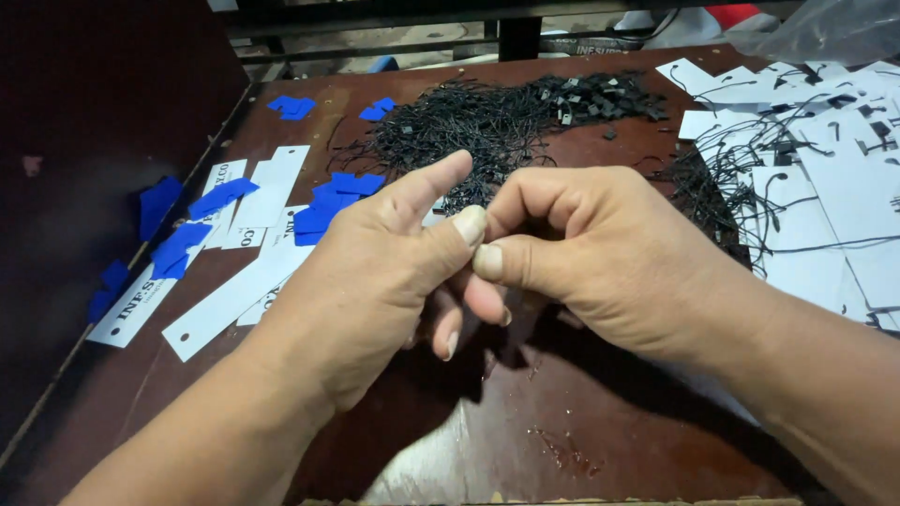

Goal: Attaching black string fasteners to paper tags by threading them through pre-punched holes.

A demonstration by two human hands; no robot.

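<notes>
— While small blue paper tags (pixel 211 201) and long white hang tags (pixel 239 290) lie scattered at the left of the dark wooden table (pixel 600 412), what is the left hand doing?

— The left hand (pixel 375 272) is curled, thumb pressed toward the right hand (pixel 581 253), which pinches thumb against forefinger. Whatever sits between the fingertips is too small to make out.

— And behind them?

— A tangled heap of black string fasteners (pixel 497 117) lies just beyond the knuckles, at the table's middle.

— Farther right?

— White hang tags already threaded with black strings (pixel 825 187) are piled at the table's right edge.
</notes>
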